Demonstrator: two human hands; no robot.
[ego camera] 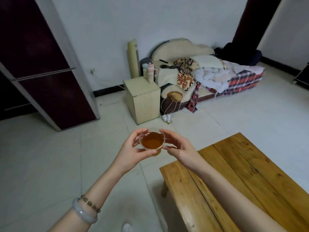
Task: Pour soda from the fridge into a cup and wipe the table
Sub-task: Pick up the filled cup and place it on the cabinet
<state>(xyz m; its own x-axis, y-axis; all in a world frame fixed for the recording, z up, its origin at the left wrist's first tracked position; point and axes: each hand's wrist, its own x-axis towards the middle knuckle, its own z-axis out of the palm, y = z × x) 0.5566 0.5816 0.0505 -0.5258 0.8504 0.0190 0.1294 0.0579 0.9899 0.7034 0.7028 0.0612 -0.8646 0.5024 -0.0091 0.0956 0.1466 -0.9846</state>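
- Fridge [41,64]: tall, dark maroon with grey trim, standing on the tiled floor at far left.
- Bracelets [85,211]: one pale bangle and one beaded string, on the left wrist.
- Left hand [132,148]: raised over the floor, with thumb and fingers curled round the left side of the cup.
- Cabinet [142,97]: small, cream-coloured, against the back wall. A pastel bottle [150,72] stands upright on top.
- Cup [152,142]: clear plastic, upright and partly filled with amber soda. It is held between both hands in the air, above the floor tiles, left of the table and clear of it.
- Right hand [178,148]: fingers curled round the right side of the cup, thumb at the near rim.
- Sofa [209,76]: low, just beside the cabinet, heaped with cream cushions, patterned throws, a white quilt and a plaid blanket.
- Table [242,181]: low, of yellow wooden planks, at lower right. The right forearm passes over its near-left corner.
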